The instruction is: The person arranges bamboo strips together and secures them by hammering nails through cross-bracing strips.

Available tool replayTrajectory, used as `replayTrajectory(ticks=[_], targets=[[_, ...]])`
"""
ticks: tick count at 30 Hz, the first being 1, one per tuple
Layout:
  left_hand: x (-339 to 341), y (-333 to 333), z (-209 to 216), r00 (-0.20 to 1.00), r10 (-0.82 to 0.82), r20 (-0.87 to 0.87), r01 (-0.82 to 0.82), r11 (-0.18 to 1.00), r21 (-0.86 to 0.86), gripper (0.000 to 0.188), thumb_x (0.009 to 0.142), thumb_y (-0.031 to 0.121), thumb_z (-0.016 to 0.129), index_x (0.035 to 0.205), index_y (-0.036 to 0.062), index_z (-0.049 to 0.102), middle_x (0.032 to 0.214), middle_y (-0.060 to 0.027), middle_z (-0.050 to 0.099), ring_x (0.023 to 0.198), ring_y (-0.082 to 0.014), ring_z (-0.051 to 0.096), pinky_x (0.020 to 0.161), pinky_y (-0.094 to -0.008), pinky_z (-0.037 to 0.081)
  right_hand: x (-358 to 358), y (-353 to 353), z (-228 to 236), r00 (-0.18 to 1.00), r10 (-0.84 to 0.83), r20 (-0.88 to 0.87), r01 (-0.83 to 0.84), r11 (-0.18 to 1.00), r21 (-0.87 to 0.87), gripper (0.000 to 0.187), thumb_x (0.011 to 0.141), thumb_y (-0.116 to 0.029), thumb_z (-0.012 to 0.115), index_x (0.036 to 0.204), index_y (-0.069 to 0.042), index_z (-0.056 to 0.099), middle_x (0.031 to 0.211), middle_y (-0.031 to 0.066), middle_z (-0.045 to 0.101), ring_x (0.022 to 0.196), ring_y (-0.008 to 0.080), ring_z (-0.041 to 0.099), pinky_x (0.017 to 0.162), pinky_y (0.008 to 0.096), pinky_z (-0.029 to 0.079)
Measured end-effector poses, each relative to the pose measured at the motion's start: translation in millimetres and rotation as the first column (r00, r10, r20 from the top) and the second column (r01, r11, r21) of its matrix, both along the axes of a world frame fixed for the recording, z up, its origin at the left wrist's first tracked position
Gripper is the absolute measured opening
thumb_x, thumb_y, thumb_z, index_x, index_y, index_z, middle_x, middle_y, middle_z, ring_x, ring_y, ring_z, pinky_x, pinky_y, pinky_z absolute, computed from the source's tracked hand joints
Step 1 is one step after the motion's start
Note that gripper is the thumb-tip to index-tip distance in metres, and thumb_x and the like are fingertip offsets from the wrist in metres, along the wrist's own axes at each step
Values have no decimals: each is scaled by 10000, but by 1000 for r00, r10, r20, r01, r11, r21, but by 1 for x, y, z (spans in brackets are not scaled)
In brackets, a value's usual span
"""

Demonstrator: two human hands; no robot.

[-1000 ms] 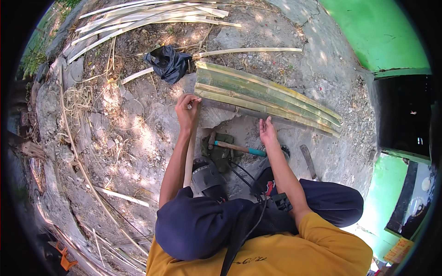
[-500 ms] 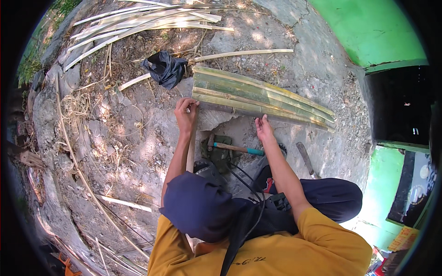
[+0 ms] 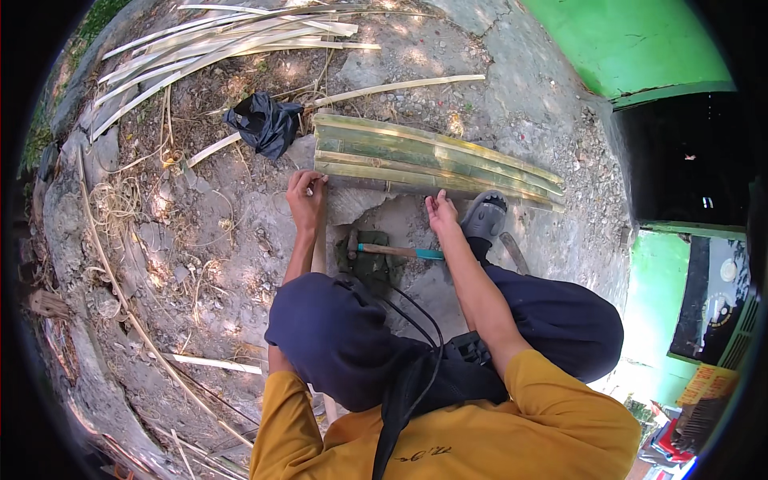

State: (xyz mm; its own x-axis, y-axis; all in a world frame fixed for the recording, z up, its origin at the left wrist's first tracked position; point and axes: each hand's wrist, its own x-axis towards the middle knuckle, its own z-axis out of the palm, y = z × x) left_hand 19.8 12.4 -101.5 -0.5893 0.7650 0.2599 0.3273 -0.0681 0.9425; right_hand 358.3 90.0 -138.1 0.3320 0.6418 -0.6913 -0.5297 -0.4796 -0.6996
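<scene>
A panel of green and yellow split bamboo slats (image 3: 416, 156), laid side by side, lies on the ground in front of me. My left hand (image 3: 306, 198) pinches the near left corner of the panel. Beside its near edge, my right hand (image 3: 442, 213) is palm up with fingers loosely apart; the fingertips reach the edge, but a firm hold does not show. Between my arms, a hammer (image 3: 392, 250) with a wood and teal handle lies over a dark green cloth (image 3: 372, 268). A pale strip (image 3: 319, 252) runs along my left forearm.
A black plastic bag (image 3: 264, 124) sits beyond the panel's left end. Long pale bamboo strips (image 3: 216, 52) are piled at the far left. My grey clog (image 3: 486, 216) and a curved blade (image 3: 514, 253) are at the right. A green wall (image 3: 632, 40) bounds the right side.
My right foot has come forward to the panel's near right edge, where the grey clog now shows. My right hand sits slightly lower against the edge. The whole view has shifted a little.
</scene>
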Motion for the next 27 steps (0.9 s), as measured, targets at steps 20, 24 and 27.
replayTrajectory(ticks=[20,24,27], targets=[[-4,0,-4,997,44,-58,-43,999,15,127,784,-56,803,861,-9,714,881,-76,694,753,-172,641,675,-293,524,-19,-37,22,904,359,231,-343,933,-108,292,1006,-315,708,1122,-69,604,943,68,715,807,156,685,680,299,587],[-2,-2,-5,999,14,-51,-13,1000,20,126,779,-52,808,857,4,726,888,-78,709,758,-175,647,676,-297,528,-58,-87,48,264,570,778,-781,600,-174,295,929,-270,760,1099,-70,625,936,49,706,828,187,688,709,348,537],[-10,-7,-5,998,23,-64,-22,1000,15,127,781,-46,810,862,6,726,889,-75,708,761,-178,648,677,-304,528,-74,-115,80,-177,412,894,-969,88,-232,298,848,-195,780,1081,-73,640,988,62,670,927,260,670,829,406,492]])
